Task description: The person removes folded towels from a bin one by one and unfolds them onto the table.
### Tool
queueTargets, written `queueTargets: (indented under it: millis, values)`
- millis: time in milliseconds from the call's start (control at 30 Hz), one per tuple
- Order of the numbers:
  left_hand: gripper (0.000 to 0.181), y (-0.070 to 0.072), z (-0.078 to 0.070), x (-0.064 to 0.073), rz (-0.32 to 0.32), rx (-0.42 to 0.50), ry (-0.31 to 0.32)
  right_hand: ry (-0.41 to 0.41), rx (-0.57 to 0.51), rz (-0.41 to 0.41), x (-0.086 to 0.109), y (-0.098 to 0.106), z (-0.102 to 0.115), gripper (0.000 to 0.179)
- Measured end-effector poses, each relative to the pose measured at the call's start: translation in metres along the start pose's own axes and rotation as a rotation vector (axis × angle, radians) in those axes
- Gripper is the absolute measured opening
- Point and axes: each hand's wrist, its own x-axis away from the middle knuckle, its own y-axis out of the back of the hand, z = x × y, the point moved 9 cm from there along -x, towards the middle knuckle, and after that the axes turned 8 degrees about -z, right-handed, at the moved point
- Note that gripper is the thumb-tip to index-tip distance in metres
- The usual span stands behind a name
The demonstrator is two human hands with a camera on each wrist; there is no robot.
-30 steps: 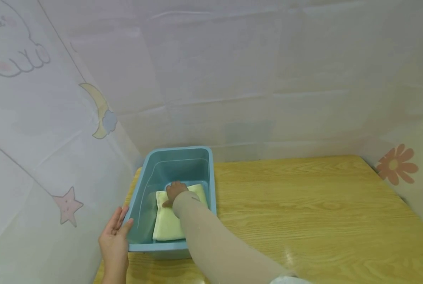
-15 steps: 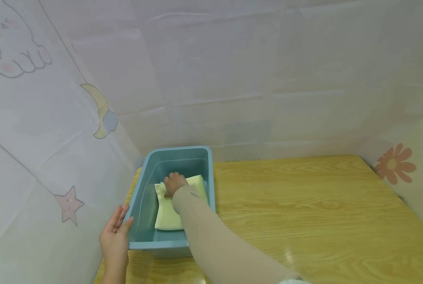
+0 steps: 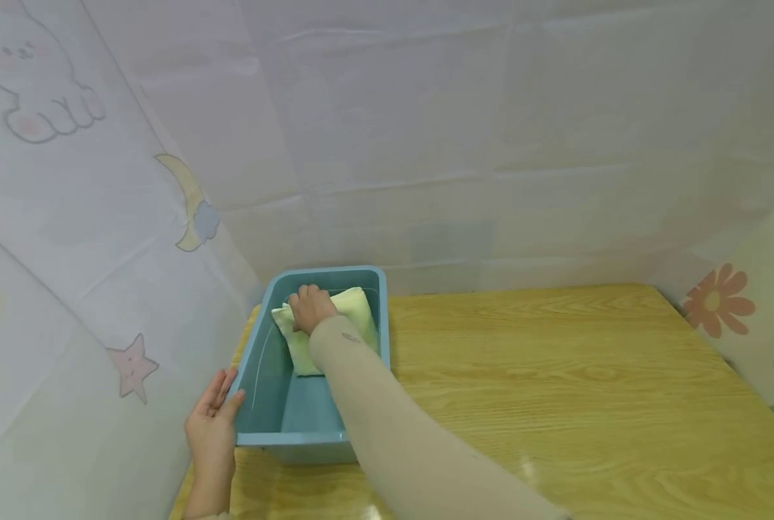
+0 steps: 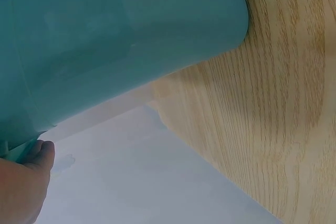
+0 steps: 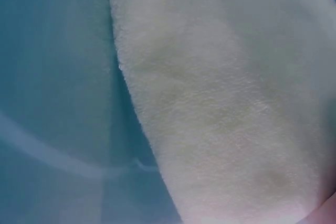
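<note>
A pale yellow folded towel point(image 3: 354, 309) is inside a blue-green plastic basin point(image 3: 296, 438), toward its far end. My right hand point(image 3: 312, 309) grips the towel's far part, and the towel's near edge slants down toward the basin floor. Fuzzy cloth point(image 5: 210, 103) fills much of the right wrist view, where only a sliver of the hand shows at the lower right. At the basin's left rim, my left hand point(image 3: 211, 426) holds on with the thumb over the edge and the fingers outside. The left wrist view shows the basin's outer wall point(image 4: 121, 40).
The basin stands at the left end of a wood-grain table point(image 3: 556, 383). Pale printed sheets point(image 3: 393, 144) hang behind and to the left, close to the basin. The tabletop stretches away to the right.
My right hand has moved away from me along the basin, taking the towel up toward the far end and baring the near floor. My left hand keeps its hold on the rim.
</note>
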Motion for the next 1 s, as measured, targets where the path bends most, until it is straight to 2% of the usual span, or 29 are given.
queueTargets:
  millis: [200,367,467,767,1000]
  values:
    - [0.057,-0.002,-0.005,-0.001,0.023,-0.02,-0.03,0.01,0.069,-0.044,-0.006,0.02,-0.022,0.05]
    - [0.058,0.002,-0.005,-0.002,0.02,-0.036,-0.018,0.028,0.172,-0.096,-0.007,0.041,-0.035,0.05]
    - [0.059,0.004,-0.004,-0.001,0.016,-0.033,-0.013,0.005,0.164,-0.134,-0.006,0.056,-0.046,0.051]
    - [0.058,0.004,-0.004,-0.005,0.003,0.071,-0.013,0.005,0.16,-0.228,-0.002,0.103,-0.076,0.051]
    - [0.06,0.003,-0.003,-0.005,0.02,0.029,-0.002,0.02,0.131,-0.318,0.007,0.138,-0.098,0.051]
